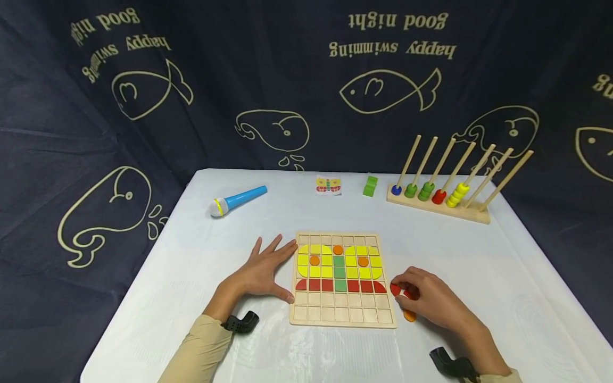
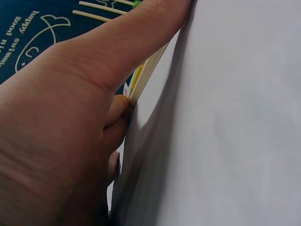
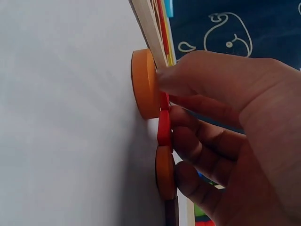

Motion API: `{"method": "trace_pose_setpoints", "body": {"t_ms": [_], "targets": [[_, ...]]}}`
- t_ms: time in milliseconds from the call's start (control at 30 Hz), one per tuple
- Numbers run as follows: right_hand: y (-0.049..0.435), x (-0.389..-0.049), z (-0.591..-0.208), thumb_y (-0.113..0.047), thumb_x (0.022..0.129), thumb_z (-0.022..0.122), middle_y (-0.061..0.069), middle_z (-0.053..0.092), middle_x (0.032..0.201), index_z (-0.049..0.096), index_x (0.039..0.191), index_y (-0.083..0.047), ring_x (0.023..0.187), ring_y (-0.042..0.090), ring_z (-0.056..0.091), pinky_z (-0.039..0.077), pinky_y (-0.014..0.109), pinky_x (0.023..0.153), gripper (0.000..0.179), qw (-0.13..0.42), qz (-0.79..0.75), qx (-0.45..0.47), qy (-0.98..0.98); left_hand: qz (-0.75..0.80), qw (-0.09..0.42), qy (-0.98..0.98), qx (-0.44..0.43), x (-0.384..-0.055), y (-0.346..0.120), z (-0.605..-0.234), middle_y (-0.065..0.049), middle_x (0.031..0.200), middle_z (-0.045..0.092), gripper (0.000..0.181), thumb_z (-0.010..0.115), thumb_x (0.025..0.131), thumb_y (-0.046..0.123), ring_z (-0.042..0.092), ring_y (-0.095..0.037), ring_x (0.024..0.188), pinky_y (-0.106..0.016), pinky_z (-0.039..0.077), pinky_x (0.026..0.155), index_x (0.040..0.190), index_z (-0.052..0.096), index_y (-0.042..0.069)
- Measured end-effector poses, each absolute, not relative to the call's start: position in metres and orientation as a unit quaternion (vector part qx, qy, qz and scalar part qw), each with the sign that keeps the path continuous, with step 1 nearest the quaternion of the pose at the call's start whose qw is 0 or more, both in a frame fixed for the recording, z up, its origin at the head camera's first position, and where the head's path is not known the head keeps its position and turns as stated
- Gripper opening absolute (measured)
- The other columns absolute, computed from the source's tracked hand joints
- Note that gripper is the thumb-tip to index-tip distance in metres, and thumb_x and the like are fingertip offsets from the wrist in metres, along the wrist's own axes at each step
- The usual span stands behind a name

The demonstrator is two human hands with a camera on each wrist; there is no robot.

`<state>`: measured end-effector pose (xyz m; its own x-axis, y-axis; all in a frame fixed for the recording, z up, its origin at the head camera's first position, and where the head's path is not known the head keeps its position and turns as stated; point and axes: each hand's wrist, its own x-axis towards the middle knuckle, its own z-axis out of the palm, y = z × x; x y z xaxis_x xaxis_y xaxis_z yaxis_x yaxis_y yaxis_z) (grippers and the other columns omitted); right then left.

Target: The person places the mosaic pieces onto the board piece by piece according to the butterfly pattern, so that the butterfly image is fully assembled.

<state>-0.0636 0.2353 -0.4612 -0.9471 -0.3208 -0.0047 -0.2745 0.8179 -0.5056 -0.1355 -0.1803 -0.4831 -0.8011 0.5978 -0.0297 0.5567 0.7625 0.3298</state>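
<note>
A wooden grid board (image 1: 342, 315) lies mid-table, holding yellow, orange, green and red flat pieces in a butterfly pattern. Fingers spread, my left hand (image 1: 261, 274) touches the board's left edge with thumb and fingertips. To the right of the board, my right hand (image 1: 428, 298) hovers low over loose pieces, its fingers loosely bent. Under it show a red piece (image 1: 395, 289) and an orange piece (image 1: 409, 315). In the right wrist view the thumb is by an orange disc (image 3: 146, 84), and other fingertips touch a red piece (image 3: 164, 127) and another orange piece (image 3: 164, 172).
A blue toy microphone (image 1: 239, 200) lies at the back left. Behind the board are a butterfly picture card (image 1: 328, 185) and green pieces (image 1: 370, 186). A bead rack (image 1: 438, 205) with upright wooden rods stands at the back right. Dark printed cloth (image 1: 287, 64) hangs behind the table.
</note>
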Motion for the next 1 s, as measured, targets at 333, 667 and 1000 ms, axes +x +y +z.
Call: {"method": "trace_pose_setpoints", "body": {"t_ms": [333, 667, 1000], "targets": [[0.23, -0.064, -0.455, -0.017, 0.073, 0.078, -0.011, 0.056, 0.086, 0.072, 0.097, -0.02, 0.073, 0.01, 0.05, 0.045, 0.026, 0.062, 0.026, 0.024, -0.245, -0.142, 0.959, 0.171, 0.062, 0.934, 0.309, -0.134, -0.179, -0.482, 0.007, 0.158, 0.02, 0.131, 0.065, 0.048, 0.088, 0.007, -0.026, 0.145, -0.061, -0.004, 0.109, 0.154, 0.027, 0.019], [0.197, -0.069, -0.447, -0.021, 0.076, 0.076, -0.015, 0.055, 0.094, 0.072, 0.101, -0.022, 0.078, 0.007, 0.05, 0.045, 0.025, 0.067, 0.026, -0.011, -0.251, -0.238, 0.938, 0.166, 0.063, 0.935, 0.307, -0.135, -0.179, -0.482, 0.007, 0.158, 0.019, 0.132, 0.063, 0.048, 0.089, 0.006, -0.026, 0.145, -0.06, -0.004, 0.11, 0.154, 0.025, 0.02], [0.141, -0.073, -0.448, -0.024, 0.08, 0.071, -0.016, 0.056, 0.096, 0.073, 0.104, -0.023, 0.083, 0.003, 0.049, 0.047, 0.022, 0.073, 0.025, -0.007, -0.247, -0.325, 0.913, 0.161, 0.061, 0.934, 0.314, -0.136, -0.179, -0.481, 0.006, 0.158, 0.019, 0.131, 0.064, 0.049, 0.088, 0.006, -0.027, 0.145, -0.061, -0.003, 0.109, 0.154, 0.025, 0.02]]}}
